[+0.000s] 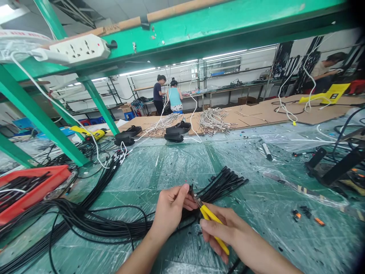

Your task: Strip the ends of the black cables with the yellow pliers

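Note:
My right hand (225,230) is closed around the yellow handles of a pair of cutting pliers (212,220). The metal jaws point up and left, reaching the fingertips of my left hand (171,205). That hand is pinched on the end of a black cable, which is partly hidden by the fingers and the jaws. Just beyond both hands lies a fanned bunch of black cable ends (224,184). A thick bundle of long black cables (85,220) runs leftward from under my left hand across the table.
A red bin (61,175) with dark pieces stands at the left. Green frame posts (98,102) rise beyond it. Black slippers (176,131) and bundled grey cables (215,121) lie at the back. A black stand (330,167) is on the right, near orange bits (319,221). People work far behind.

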A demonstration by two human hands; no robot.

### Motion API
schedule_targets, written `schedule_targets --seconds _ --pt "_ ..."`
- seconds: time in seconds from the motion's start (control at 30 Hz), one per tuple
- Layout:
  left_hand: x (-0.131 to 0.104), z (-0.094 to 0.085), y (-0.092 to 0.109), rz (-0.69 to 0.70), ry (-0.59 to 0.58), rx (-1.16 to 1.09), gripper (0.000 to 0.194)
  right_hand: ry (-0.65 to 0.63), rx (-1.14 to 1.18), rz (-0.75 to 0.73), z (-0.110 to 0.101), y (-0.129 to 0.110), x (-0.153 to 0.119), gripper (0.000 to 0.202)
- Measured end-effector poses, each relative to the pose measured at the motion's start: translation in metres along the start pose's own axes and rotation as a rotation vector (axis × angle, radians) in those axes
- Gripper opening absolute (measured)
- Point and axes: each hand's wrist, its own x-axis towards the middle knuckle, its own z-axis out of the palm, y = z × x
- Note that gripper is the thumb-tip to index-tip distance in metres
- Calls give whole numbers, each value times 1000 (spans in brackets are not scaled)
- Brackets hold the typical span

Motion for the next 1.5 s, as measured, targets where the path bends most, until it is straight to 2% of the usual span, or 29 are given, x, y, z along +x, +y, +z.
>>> schedule_targets --seconds 0.07,0.13,0.2,0.27,0.37,0.57,0.7,1.03,1.2,1.4,1.5 --pt "0 0 -2 22 -19 8 41 121 -248 -44 0 4 -1 43" --pt "0 -1 -3 32 -33 1 40 279 -603 -112 -1 8 -2 52" --pt "1 -3 -3 33 -36 -5 41 362 -895 -167 -1 12 -3 54" --pt "1 -4 -2 28 -39 -6 42 391 -1055 -201 -2 15 -3 54" --pt "1 -5 1 13 -53 2 44 418 -1153 -232 -3 16 -3 54" --pt "-1 -3 3 -13 -81 0 45 440 -1253 -314 -8 18 -1 55" --pt "-1 -2 2 -34 -68 -54 44 423 -1244 -305 -9 20 0 54" --pt "0 1 -6 -26 -19 -77 41 325 -898 -166 -5 18 3 51" --pt "-1 2 -7 -3 3 -37 40 294 -758 -175 -3 19 4 48" --pt "-3 2 -3 18 -21 0 38 428 -1023 -267 -5 27 6 53" --pt "-3 6 -6 34 16 26 38 390 -925 -245 -3 26 6 53"
